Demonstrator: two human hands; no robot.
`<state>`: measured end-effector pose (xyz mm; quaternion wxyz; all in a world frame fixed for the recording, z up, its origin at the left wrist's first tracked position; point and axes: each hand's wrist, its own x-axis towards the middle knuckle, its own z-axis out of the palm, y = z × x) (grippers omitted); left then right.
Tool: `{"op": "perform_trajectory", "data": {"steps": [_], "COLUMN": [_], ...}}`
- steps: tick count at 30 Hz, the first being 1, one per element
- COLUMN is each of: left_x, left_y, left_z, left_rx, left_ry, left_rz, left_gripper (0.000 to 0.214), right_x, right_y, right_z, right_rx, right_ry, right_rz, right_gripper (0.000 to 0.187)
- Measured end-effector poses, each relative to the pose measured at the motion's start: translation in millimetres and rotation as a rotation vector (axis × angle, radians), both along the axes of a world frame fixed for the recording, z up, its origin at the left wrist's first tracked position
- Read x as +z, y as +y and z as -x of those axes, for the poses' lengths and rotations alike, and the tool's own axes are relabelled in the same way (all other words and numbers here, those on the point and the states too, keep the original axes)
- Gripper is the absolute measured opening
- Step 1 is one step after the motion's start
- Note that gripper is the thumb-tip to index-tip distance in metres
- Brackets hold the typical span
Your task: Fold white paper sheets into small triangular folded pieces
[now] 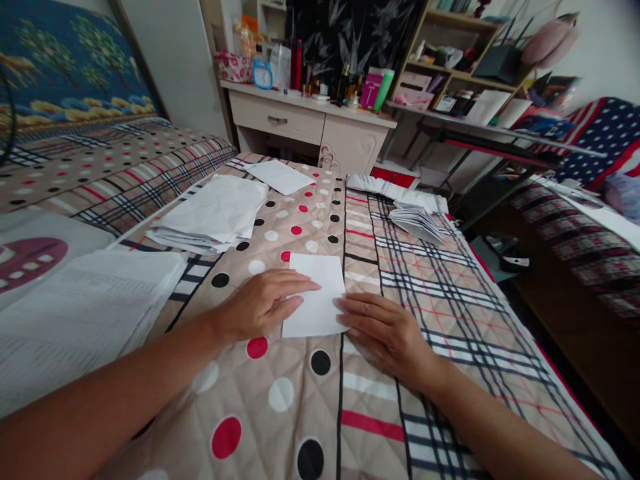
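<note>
A small white folded sheet of paper (pixel 315 313) lies on the spotted and checked quilt in front of me. My left hand (pixel 265 301) rests over its left side, fingers stretched onto the paper and the thumb apart below them. At the right edge, my right hand (pixel 383 330) touches the paper with its fingertips, the fingers stretched out side by side; its thumb is mostly hidden. Beyond the left hand lies a stack of white sheets (pixel 215 210). On the right, a bundle of folded papers (pixel 416 222) sits fanned out.
Printed sheets (pixel 85 320) lie at the near left, beside a white bag with a pink print (pixel 30 257). Another white sheet (pixel 280 177) is farther back. A long white strip (pixel 395 191) lies near the bed's right edge. A cream dresser (pixel 300 123) stands beyond the bed.
</note>
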<state>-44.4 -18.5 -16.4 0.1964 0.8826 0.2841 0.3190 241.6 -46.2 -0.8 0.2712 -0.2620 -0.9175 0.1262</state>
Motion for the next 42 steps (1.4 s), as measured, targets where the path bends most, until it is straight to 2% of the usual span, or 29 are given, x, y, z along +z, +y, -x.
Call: {"op": "perform_trajectory", "data": {"steps": [3,5,6,8,10,15,21,23,27,29,31,33,36,39,42], "left_x": [7.3,7.3,5.9,2.1,-1.2,-2.8,-0.7,0.5,2.8,3.0,3.4,5.8,13.9,23.3,27.7], "left_y": [-3,-4,-4,-3,-2,-1,-13,-15,-11,-7,-3,3,15,26,30], "left_z": [3,2,1,-2,-4,-3,-6,-10,-20,-23,-24,-24,-24,-26,-30], "left_rx": [-0.102,-0.122,-0.122,-0.137,-0.153,-0.072,-0.071,0.004,0.314,0.426,0.503,0.548,0.536,0.538,0.559], "left_ry": [-0.068,-0.089,-0.085,-0.069,-0.059,-0.015,0.025,0.019,0.019,-0.014,-0.016,0.039,0.197,0.383,0.466], "left_rz": [-0.019,-0.071,-0.092,-0.112,-0.106,-0.071,0.023,0.078,0.31,0.416,0.429,0.391,0.376,0.403,0.387], "left_gripper": [0.06,0.073,0.07,0.049,0.036,0.032,0.024,0.02,0.021,0.023,0.027,0.032,0.032,0.03,0.027], "right_x": [7.4,11.5,12.3,10.8,5.9,-5.4,0.4,1.8,-3.6,-8.1,-11.0,-11.5,-9.2,-8.1,-9.4], "right_y": [-4,-8,-9,-11,-8,3,-16,-19,-3,9,18,24,30,37,44], "right_z": [4,7,8,10,12,13,14,17,28,33,37,39,40,40,40], "right_rx": [-0.04,-0.09,-0.112,-0.132,-0.114,-0.068,-0.241,-0.337,-0.61,-0.649,-0.687,-0.727,-0.757,-0.774,-0.781], "right_ry": [0.155,0.25,0.284,0.303,0.25,0.065,0.068,0.04,0.119,0.205,0.213,0.154,0.084,0.093,0.103], "right_rz": [-0.012,0.01,0.022,0.044,0.061,0.121,0.374,0.41,0.427,0.502,0.526,0.491,0.452,0.5,0.565], "right_gripper": [0.033,0.031,0.03,0.028,0.028,0.035,0.025,0.024,0.035,0.033,0.028,0.023,0.019,0.017,0.017]}}
